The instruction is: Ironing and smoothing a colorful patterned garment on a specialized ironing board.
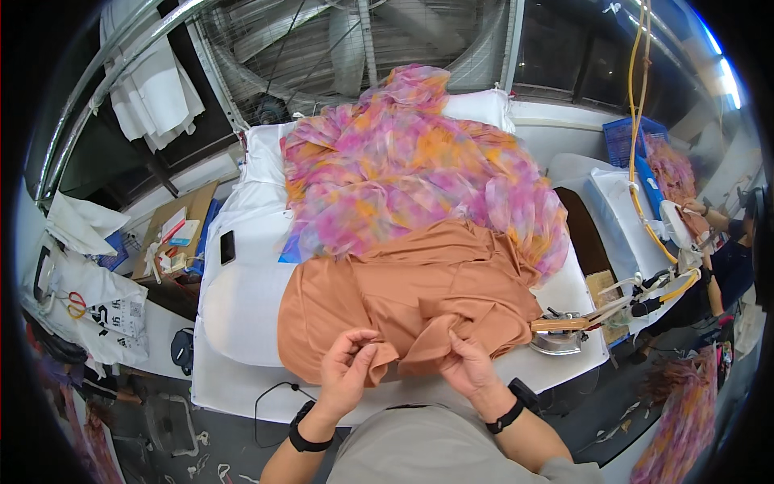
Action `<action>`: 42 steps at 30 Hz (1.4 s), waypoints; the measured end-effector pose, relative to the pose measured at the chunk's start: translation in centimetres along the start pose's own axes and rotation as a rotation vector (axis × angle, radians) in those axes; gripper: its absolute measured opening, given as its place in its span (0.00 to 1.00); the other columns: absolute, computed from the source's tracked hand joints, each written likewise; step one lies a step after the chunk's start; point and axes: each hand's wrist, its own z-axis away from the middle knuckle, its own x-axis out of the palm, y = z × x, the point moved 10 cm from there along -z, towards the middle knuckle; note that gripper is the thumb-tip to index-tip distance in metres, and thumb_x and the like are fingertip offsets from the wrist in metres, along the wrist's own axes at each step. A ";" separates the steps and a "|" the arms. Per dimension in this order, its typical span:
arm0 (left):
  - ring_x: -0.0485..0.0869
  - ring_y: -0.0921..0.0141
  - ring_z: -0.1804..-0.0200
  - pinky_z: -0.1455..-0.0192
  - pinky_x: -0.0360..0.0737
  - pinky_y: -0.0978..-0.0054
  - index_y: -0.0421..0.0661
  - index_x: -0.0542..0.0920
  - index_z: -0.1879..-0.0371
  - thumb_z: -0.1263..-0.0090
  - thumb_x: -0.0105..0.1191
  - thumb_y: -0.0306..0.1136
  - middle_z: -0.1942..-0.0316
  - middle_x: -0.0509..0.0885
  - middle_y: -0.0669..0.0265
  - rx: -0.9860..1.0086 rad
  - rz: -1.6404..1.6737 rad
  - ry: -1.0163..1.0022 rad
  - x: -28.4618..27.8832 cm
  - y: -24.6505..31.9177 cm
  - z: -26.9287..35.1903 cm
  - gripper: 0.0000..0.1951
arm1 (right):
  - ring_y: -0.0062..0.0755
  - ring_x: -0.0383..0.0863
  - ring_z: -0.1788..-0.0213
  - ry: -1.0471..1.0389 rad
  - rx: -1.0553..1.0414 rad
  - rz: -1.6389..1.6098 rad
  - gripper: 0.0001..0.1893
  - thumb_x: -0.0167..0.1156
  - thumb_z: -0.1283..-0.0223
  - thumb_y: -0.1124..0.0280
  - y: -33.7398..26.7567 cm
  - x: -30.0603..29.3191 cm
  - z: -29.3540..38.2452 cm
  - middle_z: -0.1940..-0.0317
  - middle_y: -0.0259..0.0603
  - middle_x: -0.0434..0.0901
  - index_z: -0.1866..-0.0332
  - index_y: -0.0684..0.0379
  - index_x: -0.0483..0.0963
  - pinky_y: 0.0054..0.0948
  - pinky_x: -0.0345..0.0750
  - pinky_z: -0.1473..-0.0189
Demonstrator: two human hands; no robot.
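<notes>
A rust-brown satin-like fabric piece lies rumpled over the near part of the white padded table. At its near edge my left hand pinches a fold of it between thumb and fingers. My right hand pinches another raised fold of the same cloth, a short way to the right. Beyond the brown cloth, and touching it, spreads a heap of sheer pink, orange and purple patterned fabric. A steam iron rests at the right, close beside the brown cloth.
On the table's left lies a black smartphone. Red-handled scissors lie on a white bag at far left. A yellow hose hangs at right, near a blue basket. Another person's arm shows at far right. A large caged fan stands behind.
</notes>
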 end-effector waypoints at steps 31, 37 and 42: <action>0.81 0.47 0.43 0.38 0.77 0.52 0.41 0.81 0.42 0.49 0.58 0.16 0.48 0.84 0.53 0.418 -1.120 0.191 -0.2 -3.0 0.1 0.29 | 0.24 0.90 0.64 -0.072 -0.300 0.620 0.12 0.62 0.20 0.62 -13.5 6.2 -0.6 0.60 0.36 0.90 0.56 0.60 0.82 0.23 0.84 0.63; 0.85 0.51 0.61 0.54 0.82 0.54 0.42 0.86 0.56 0.41 0.53 0.18 0.62 0.87 0.54 0.135 -1.059 0.436 -13.6 -3.6 -4.6 0.16 | 0.26 0.89 0.54 -0.018 -0.586 0.568 0.11 0.57 0.17 0.62 -29.0 9.3 -6.8 0.53 0.37 0.87 0.45 0.59 0.77 0.31 0.88 0.50; 0.85 0.73 0.65 0.60 0.87 0.72 0.41 0.82 0.53 0.31 0.46 0.18 0.62 0.86 0.65 0.249 -0.207 0.589 -22.3 11.8 -12.5 0.13 | 0.24 0.88 0.54 -0.238 -0.864 0.608 0.10 0.59 0.18 0.62 -40.0 21.0 -7.7 0.56 0.36 0.87 0.50 0.59 0.78 0.31 0.87 0.48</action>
